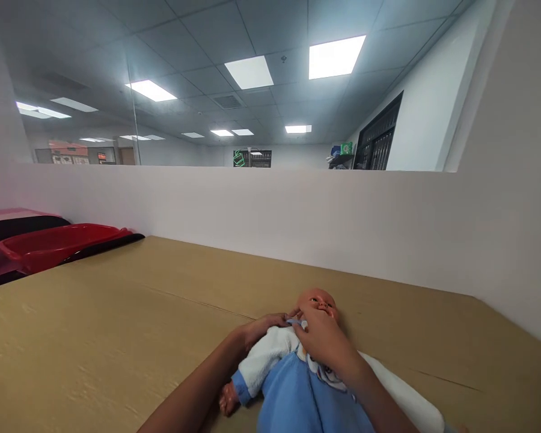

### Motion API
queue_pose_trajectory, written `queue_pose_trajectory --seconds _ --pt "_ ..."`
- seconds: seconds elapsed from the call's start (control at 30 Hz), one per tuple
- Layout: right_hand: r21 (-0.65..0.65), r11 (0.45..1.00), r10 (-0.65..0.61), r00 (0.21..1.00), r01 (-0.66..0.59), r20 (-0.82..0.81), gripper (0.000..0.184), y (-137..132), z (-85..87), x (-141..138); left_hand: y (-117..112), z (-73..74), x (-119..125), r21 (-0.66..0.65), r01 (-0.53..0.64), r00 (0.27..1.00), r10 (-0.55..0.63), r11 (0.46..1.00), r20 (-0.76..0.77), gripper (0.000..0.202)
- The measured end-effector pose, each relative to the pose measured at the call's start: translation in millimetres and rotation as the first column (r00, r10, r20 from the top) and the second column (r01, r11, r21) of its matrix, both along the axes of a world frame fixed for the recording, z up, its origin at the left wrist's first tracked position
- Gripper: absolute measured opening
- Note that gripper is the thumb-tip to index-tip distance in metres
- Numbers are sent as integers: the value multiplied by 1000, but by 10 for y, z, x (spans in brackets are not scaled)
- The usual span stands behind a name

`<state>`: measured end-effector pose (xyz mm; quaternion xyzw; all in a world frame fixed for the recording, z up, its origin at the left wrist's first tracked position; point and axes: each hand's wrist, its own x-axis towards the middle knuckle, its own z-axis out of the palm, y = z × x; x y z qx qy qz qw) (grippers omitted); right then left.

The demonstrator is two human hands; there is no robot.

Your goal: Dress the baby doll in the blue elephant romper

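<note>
A baby doll (316,299) lies on its back on the brown tabletop, head away from me. It wears a blue and white fleece outfit (293,391) with white sleeves and blue cuffs. Beside the doll's neck, my left hand (265,326) pinches the blue-edged collar (293,322). From the other side, my right hand (322,338) reaches across the doll's chest, its fingers closed at the same collar and covering part of the chin and neck. One doll hand (228,399) sticks out of the cuff at the left.
The brown tabletop (117,337) has seams and meets a white half wall (252,210) with a glass panel above. At the far left, a red plastic tub (72,240) stands beyond the table's edge, near black-edged pink surfaces.
</note>
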<state>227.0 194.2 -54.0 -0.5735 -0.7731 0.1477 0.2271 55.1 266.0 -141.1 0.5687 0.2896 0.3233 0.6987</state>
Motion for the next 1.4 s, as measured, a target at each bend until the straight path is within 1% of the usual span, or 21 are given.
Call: queue_pose_trajectory --seconds 0.1,0.2,0.27,0.33,0.4,0.43,0.5,0.53,0.6,0.67,0.7,0.77,0.83,0.87,0.93,1.03,1.1,1.17,1.2,1.3,1.4 --pt "-51 998 29 999 -28 25 20 -53 137 103 -16 46 -15 109 -19 1000 21 994 -17 19" --pt "-90 996 14 998 -9 54 18 -105 261 164 -67 151 -39 236 -50 994 71 971 -80 22" --pt "-66 998 -11 1000 11 2 17 -157 306 221 -101 245 -48 327 -91 983 136 941 -119 22" --pt "1 1000 -31 993 31 -115 20 -243 311 339 -142 359 -40 428 -152 964 230 891 -135 20" --pt "98 994 -35 979 56 -202 25 -373 268 543 -216 491 -2 531 -215 937 326 820 -124 20" --pt "147 986 -44 977 76 -209 26 -455 226 677 -275 563 33 573 -238 926 362 784 -110 20" --pt "207 972 -74 981 110 -178 24 -646 104 984 -451 709 140 638 -242 917 387 731 -96 16" --pt "210 969 -96 982 129 -162 23 -747 27 1144 -564 778 212 682 -212 919 380 700 -104 15" --pt "181 975 -105 983 132 -151 23 -937 -143 1433 -811 895 388 826 -51 915 357 561 -186 14" --pt "165 982 -70 989 92 -133 21 -1085 -302 1636 -1028 964 592 892 97 886 369 442 -280 11" --pt "166 984 -49 992 67 -113 20 -1139 -364 1697 -1106 979 696 899 162 855 396 408 -334 9" --pt "167 986 -10 999 18 -50 26 -1211 -432 1757 -1183 977 887 883 285 759 474 374 -446 15" --pt "138 990 6 1000 -7 3 43 -1254 -428 1772 -1170 952 1039 841 407 656 527 356 -540 25" --pt "109 994 6 1000 -7 13 51 -1272 -407 1778 -1145 936 1095 821 453 620 539 347 -570 25" --pt "31 999 -19 1000 19 -1 59 -1305 -350 1802 -1087 896 1169 794 509 588 539 334 -604 20" --pt "-72 994 -84 996 82 -24 60 -1346 -283 1863 -1045 819 1205 787 531 606 508 315 -612 10" --pt "-65 989 -130 992 130 -3 55 -1361 -264 1910 -1055 762 1202 794 545 650 463 270 -603 9" --pt "-56 989 -138 990 136 -18 50 -1378 -259 1972 -1079 715 1189 813 542 706 410 214 -578 9" --pt "-80 988 -137 990 133 -46 50 -1390 -261 2012 -1091 697 1180 824 533 730 389 192 -562 9" --pt "-199 968 -179 975 151 -131 54 -1443 -269 2161 -1114 668 1158 847 499 770 355 183 -530 9" --pt "-253 952 -212 968 174 -132 39 -1487 -245 2286 -1113 662 1146 852 484 791 317 200 -524 17"
